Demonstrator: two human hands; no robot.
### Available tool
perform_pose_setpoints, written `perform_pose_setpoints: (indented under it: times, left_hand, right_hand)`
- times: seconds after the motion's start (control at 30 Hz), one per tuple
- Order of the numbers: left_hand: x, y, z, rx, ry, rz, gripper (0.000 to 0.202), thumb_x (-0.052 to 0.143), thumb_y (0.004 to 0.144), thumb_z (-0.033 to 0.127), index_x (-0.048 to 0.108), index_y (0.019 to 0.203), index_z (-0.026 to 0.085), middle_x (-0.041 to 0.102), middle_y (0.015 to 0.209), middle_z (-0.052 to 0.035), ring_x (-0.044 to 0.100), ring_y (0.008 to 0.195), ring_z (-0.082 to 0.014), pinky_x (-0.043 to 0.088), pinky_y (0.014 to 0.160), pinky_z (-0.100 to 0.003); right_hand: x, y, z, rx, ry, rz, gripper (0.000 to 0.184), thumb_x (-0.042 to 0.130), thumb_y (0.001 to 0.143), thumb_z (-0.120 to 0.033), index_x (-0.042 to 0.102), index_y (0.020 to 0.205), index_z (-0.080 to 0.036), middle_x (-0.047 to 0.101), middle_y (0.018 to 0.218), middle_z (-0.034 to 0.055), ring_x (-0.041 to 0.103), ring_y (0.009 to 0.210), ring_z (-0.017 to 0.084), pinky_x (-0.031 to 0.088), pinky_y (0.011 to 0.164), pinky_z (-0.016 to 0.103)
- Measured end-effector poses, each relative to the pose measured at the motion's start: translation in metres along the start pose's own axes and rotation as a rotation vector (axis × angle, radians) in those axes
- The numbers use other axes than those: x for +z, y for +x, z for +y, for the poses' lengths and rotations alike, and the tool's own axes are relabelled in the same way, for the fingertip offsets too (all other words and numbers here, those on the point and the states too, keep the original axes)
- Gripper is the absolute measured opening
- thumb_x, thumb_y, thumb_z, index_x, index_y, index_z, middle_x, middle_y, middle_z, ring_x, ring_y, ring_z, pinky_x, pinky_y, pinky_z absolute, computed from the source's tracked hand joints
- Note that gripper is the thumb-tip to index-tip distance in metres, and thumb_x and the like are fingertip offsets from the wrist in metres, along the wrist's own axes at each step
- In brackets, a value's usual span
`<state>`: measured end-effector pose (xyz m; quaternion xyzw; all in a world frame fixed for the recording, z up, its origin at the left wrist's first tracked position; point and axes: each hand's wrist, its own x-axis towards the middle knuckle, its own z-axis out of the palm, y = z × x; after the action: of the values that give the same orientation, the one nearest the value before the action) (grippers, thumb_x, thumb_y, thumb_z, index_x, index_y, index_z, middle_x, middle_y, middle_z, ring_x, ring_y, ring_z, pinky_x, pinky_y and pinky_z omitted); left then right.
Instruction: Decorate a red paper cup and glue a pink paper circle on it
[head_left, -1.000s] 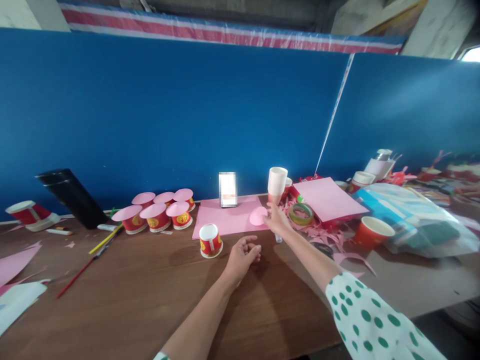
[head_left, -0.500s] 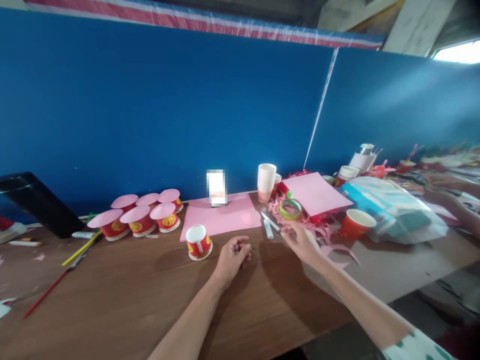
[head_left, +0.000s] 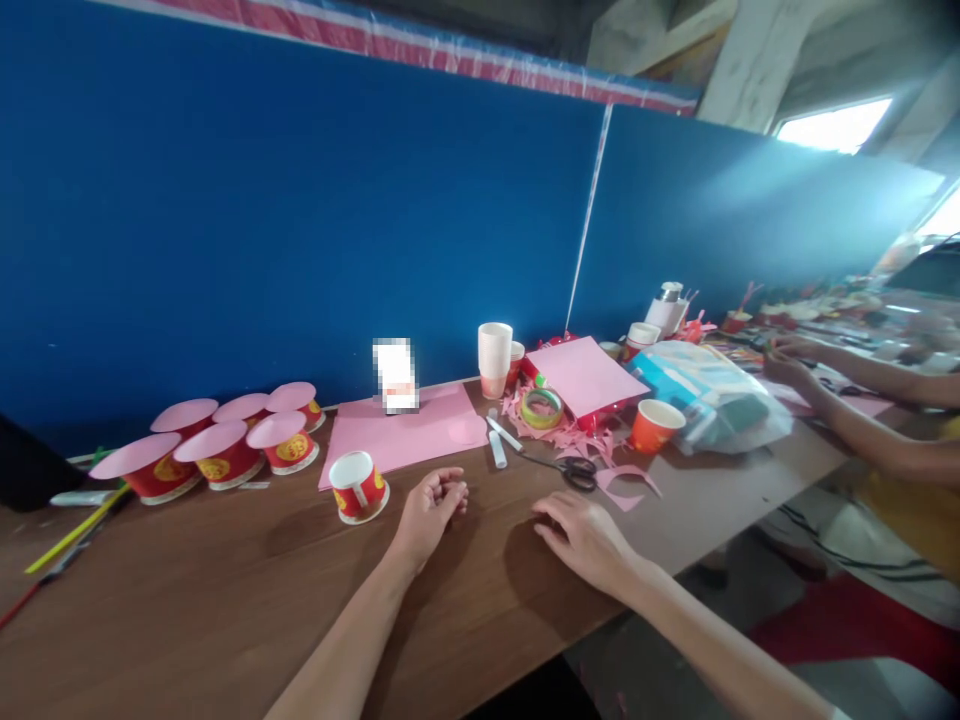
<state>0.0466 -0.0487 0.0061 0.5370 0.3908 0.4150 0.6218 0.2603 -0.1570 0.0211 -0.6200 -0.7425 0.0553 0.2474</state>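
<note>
My left hand [head_left: 431, 512] rests on its side on the table, fingers loosely curled, with nothing visible in it. Left of it stands an upside-down red paper cup [head_left: 360, 490] with a white base. My right hand [head_left: 589, 538] lies palm down near the table's front edge, fingers partly spread and holding nothing. Just beyond it are black-handled scissors [head_left: 579, 473] and a cut pink paper scrap [head_left: 621, 487]. A white glue-stick-like tube [head_left: 497, 449] and its slim white companion [head_left: 505, 432] lie between the hands, farther back. Behind them is a pink paper sheet [head_left: 405, 436].
Several red cups topped with pink discs [head_left: 217, 440] stand at left. Rolled tape [head_left: 541, 408], stacked white cups [head_left: 495, 358], pink card [head_left: 585, 375], an orange cup [head_left: 658, 425] and a plastic bag [head_left: 712, 395] stand rightward. Another person's hands [head_left: 791, 360] work at far right.
My right hand has drawn back toward the table's front edge, uncovering the scissors. My left hand stays beside the cup. The view has turned to the right.
</note>
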Motion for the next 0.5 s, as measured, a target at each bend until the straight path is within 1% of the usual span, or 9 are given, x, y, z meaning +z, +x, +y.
perform_pose_setpoints:
  times: [0.07,0.17,0.27,0.33,0.4,0.5]
  left_hand:
    - [0.000,0.000,0.000,0.004,0.028,-0.011,0.039,0.066,0.068,0.036,0.056,0.098,0.014,0.064,0.075,-0.0027,0.058,0.061,-0.0107,0.048,0.059,-0.023]
    - [0.000,0.000,-0.002,0.007,0.063,-0.013,0.038,0.065,0.069,0.036,0.055,0.099,0.013,0.063,0.075,-0.0033,0.058,0.061,-0.0108,0.047,0.058,-0.023]
    - [0.000,0.001,-0.005,0.028,0.088,-0.020,0.037,0.065,0.069,0.035,0.055,0.098,0.013,0.061,0.070,-0.0019,0.057,0.059,-0.0111,0.044,0.053,-0.021]
    - [0.000,0.002,-0.009,0.079,0.133,-0.044,0.036,0.063,0.071,0.034,0.055,0.099,0.013,0.059,0.066,-0.0004,0.057,0.058,-0.0112,0.043,0.051,-0.021]
    - [0.000,0.002,-0.011,0.111,0.172,-0.066,0.034,0.060,0.073,0.033,0.054,0.099,0.013,0.057,0.065,0.0007,0.056,0.058,-0.0111,0.044,0.053,-0.022]
    - [0.001,0.001,-0.014,0.132,0.210,-0.074,0.032,0.059,0.073,0.032,0.055,0.099,0.013,0.057,0.070,-0.0005,0.057,0.062,-0.0122,0.048,0.059,-0.026]
  right_hand:
    - [0.000,0.000,0.004,0.004,-0.024,0.011,0.015,0.052,0.080,-0.018,0.060,0.092,-0.024,0.065,0.088,0.0044,0.059,0.084,0.020,0.044,0.073,0.030]
    - [-0.003,0.010,0.010,-0.006,-0.057,0.062,0.020,0.050,0.081,-0.017,0.059,0.098,-0.023,0.065,0.092,0.0049,0.059,0.087,0.020,0.044,0.076,0.031]
    - [-0.003,0.031,0.015,-0.015,-0.092,0.118,0.025,0.048,0.082,-0.017,0.057,0.104,-0.022,0.064,0.100,0.0060,0.058,0.091,0.020,0.043,0.080,0.031]
    - [0.000,0.047,0.019,0.003,-0.134,0.151,0.026,0.047,0.082,-0.018,0.057,0.107,-0.021,0.063,0.104,0.0071,0.058,0.093,0.021,0.043,0.080,0.031]
    - [0.005,0.063,0.022,0.021,-0.186,0.157,0.028,0.046,0.083,-0.018,0.056,0.108,-0.020,0.063,0.106,0.0075,0.058,0.093,0.021,0.043,0.077,0.030]
    - [0.014,0.082,0.025,0.020,-0.242,0.142,0.035,0.043,0.084,-0.016,0.050,0.118,-0.019,0.061,0.111,0.0092,0.058,0.095,0.021,0.043,0.078,0.030]
